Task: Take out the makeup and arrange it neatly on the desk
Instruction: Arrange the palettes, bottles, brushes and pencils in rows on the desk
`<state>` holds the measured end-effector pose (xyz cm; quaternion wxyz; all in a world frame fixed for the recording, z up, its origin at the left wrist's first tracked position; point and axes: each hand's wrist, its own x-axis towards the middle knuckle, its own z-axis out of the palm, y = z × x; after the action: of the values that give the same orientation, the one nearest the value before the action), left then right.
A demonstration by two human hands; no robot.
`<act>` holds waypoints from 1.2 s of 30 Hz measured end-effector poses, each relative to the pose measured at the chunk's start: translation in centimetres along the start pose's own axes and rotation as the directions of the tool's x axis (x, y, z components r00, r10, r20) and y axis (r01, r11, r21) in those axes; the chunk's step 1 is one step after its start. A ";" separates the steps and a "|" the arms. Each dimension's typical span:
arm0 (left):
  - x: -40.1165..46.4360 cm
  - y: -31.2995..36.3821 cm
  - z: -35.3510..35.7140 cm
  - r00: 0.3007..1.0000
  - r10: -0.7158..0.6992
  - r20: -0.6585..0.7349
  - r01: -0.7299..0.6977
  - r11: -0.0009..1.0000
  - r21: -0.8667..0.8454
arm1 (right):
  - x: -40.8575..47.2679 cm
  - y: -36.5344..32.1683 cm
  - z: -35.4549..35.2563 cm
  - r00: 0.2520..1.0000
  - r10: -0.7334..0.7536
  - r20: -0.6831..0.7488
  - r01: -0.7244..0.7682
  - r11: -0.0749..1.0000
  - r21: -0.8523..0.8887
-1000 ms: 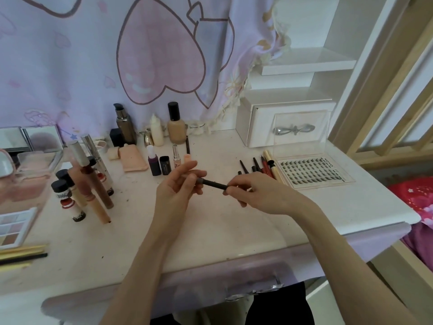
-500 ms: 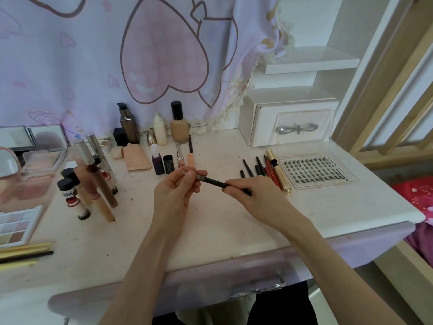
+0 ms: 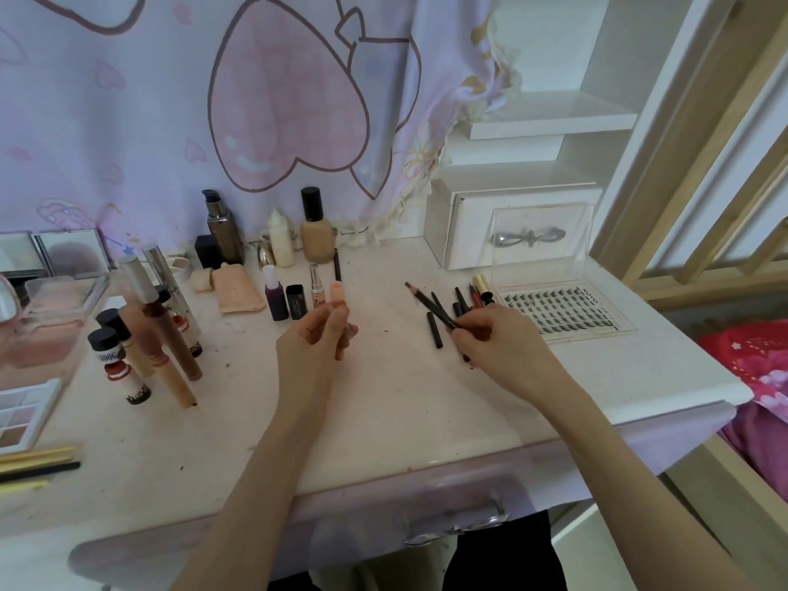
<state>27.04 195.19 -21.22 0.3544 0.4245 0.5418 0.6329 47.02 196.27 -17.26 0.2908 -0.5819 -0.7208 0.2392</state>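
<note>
My right hand grips a dark makeup pencil by its lower end; the pointed tip aims up and left over the pale desk. It hovers just over a row of dark and red pencils lying beside a clear eyelash tray. My left hand is raised mid-desk, apart from the pencil, fingers curled around a small pale cap. Small bottles stand in a row behind it.
Foundation bottles line the back by the curtain. Lip tubes stand and lean at the left, with an eyeshadow palette and thin brushes at the left edge. A white drawer box sits back right.
Both hands held the pencil between them before. Now they have parted: my right hand carried the pencil right toward the pencil row, and my left hand stays mid-desk with the small cap.
</note>
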 end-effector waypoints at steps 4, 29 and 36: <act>0.5 -0.1 1.6 0.992 0.000 0.128 -0.055 0.901 0.431 | 2.8 -1.3 0.2 0.990 0.133 0.051 -0.133 0.991 -0.016; 2.6 0.1 7.3 0.994 -0.053 0.093 -0.012 0.808 0.589 | 8.0 -0.6 2.8 0.993 0.117 0.005 -0.114 0.971 -0.209; 2.4 0.2 7.4 0.991 -0.044 0.123 -0.032 0.833 0.553 | 7.8 -0.4 2.7 0.995 0.101 -0.003 -0.100 0.974 -0.206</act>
<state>32.96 200.22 -20.27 0.2534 0.5476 0.6786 0.4189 43.66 203.76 -17.83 0.2140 -0.6436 -0.7124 0.1800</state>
